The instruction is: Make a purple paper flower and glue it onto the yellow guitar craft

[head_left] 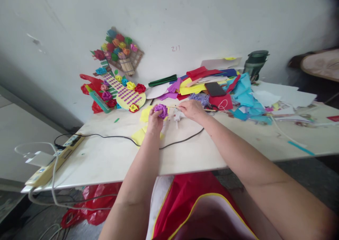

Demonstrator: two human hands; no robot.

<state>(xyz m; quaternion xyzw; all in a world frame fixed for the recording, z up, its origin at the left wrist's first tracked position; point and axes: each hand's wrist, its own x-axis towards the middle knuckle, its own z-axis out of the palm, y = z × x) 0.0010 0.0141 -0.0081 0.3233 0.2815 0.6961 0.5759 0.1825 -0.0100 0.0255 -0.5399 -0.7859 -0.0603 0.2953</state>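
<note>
My left hand [154, 120] is closed around a purple paper flower [161, 111], held above the table. A thin wooden stick [172, 106] is pinched in my right hand [192, 110], its tip pointing left at the flower's edge; whether it touches the petals I cannot tell. Just below the right fingers a white glue gun [178, 117] rests on the table. Yellow paper pieces [140, 135] lie under and beside my left hand.
A black cord [182, 140] crosses the table toward a power strip [59, 159] at the left edge. Behind are a flower-decorated paper guitar [131, 97], a green glue bottle [100, 101], a phone [215, 89], coloured paper scraps [194, 88] and a dark bottle [254, 65].
</note>
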